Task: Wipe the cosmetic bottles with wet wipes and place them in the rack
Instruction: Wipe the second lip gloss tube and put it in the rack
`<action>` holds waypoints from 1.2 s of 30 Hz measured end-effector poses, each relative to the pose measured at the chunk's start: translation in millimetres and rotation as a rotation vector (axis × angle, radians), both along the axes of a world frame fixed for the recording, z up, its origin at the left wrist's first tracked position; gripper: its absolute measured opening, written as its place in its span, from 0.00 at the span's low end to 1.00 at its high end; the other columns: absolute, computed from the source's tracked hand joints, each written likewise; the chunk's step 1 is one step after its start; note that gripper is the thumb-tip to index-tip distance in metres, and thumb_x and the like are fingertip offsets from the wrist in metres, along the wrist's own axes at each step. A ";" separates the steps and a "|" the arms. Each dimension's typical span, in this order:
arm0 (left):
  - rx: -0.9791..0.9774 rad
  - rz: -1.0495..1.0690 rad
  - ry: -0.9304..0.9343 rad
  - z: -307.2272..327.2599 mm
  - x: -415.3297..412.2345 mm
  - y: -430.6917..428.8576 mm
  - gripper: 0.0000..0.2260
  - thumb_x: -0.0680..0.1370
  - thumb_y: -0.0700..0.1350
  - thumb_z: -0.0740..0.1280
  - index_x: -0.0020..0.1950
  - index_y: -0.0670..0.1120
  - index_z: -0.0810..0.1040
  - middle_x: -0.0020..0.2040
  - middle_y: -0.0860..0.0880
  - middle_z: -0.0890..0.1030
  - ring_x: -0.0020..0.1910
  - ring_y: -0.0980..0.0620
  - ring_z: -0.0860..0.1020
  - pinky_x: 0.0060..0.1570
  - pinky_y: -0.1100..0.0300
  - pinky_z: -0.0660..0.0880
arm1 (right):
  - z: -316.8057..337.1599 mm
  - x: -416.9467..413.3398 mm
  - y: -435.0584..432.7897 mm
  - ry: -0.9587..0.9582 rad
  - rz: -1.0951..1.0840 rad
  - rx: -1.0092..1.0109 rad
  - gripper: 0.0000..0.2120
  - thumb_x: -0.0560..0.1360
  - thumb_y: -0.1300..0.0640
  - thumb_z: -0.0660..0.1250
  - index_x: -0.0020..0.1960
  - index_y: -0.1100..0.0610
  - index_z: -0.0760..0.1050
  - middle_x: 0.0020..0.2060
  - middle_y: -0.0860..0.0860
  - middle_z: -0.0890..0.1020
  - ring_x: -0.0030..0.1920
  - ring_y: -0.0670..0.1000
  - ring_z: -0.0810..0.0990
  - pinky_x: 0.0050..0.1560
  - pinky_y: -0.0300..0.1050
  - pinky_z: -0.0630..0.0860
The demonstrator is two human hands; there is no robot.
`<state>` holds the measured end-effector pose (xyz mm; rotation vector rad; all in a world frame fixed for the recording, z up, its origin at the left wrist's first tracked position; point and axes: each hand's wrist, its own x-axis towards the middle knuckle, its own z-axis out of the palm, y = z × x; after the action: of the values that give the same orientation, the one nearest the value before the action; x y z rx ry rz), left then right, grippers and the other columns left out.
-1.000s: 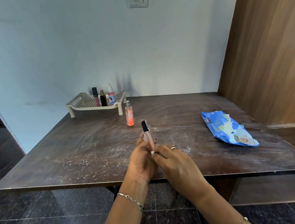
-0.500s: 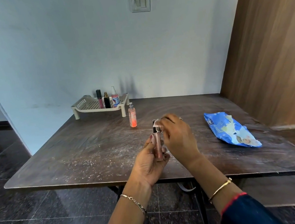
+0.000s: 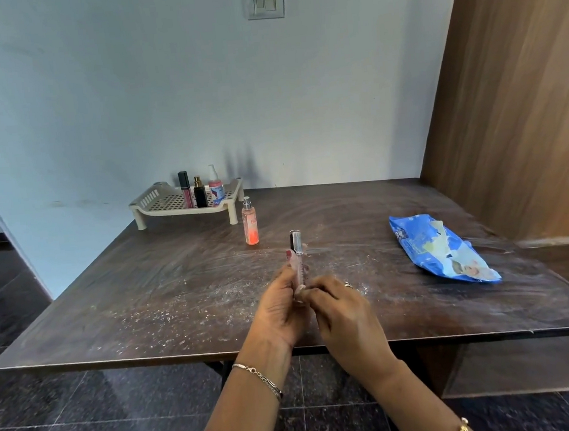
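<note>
The left hand (image 3: 280,305) holds a slim tube (image 3: 296,248) upright above the surface (image 3: 145,296), grip clamped round its middle; the right hand (image 3: 343,316) pinches the tube's lower end; the rack (image 3: 158,205), far left, carries three bottles (image 3: 200,195); an orange spray (image 3: 250,223) stands just beside it; the wipes pack (image 3: 441,249) lies at the right.

Dark brown table (image 3: 145,296), streaked and speckled white, with pastel cosmetics and a bright blue packet (image 3: 441,253).
The held tube (image 3: 298,265) is pale pink with a black cap. The spray bottle (image 3: 250,223) is orange-pink, topped silver. The rack (image 3: 162,205) is cream, patterned with a grid of small holes; in it are a pink tube (image 3: 186,193) capped black, a black bottle (image 3: 200,195) capped gold and a white pump bottle (image 3: 216,190) labelled pink. The packet bears white patches. The floor tiles (image 3: 86,404) are black, flecked grey.
</note>
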<state>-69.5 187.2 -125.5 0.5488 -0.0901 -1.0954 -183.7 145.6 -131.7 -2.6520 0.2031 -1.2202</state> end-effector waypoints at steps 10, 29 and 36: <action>0.009 0.087 -0.105 5.2 -8.6 11.1 0.08 0.73 0.44 0.66 0.51 0.45 0.76 0.36 0.47 0.80 0.30 0.54 0.78 0.33 0.62 0.75 | 32.9 29.6 -21.0 -0.072 -0.052 -0.015 0.13 0.74 0.58 0.57 0.48 0.61 0.79 0.46 0.54 0.80 0.39 0.54 0.80 0.36 0.50 0.78; -0.089 -0.014 0.080 -8.9 5.3 8.7 0.19 0.76 0.54 0.64 0.62 0.43 0.77 0.38 0.47 0.77 0.36 0.53 0.78 0.39 0.58 0.81 | 4.9 14.7 5.3 0.070 0.024 0.056 0.08 0.73 0.64 0.66 0.50 0.57 0.79 0.48 0.50 0.80 0.41 0.52 0.80 0.37 0.50 0.79; -0.089 -0.016 0.131 -8.3 11.5 6.4 0.16 0.76 0.48 0.67 0.58 0.40 0.79 0.40 0.47 0.76 0.38 0.55 0.77 0.45 0.61 0.79 | 7.5 14.6 4.5 0.032 0.033 0.055 0.08 0.74 0.63 0.65 0.51 0.59 0.79 0.49 0.51 0.80 0.42 0.53 0.80 0.36 0.51 0.79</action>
<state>-58.0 193.6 -133.9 0.3960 -0.0286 -1.1343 -169.1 150.1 -124.2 -2.6188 0.1939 -1.1460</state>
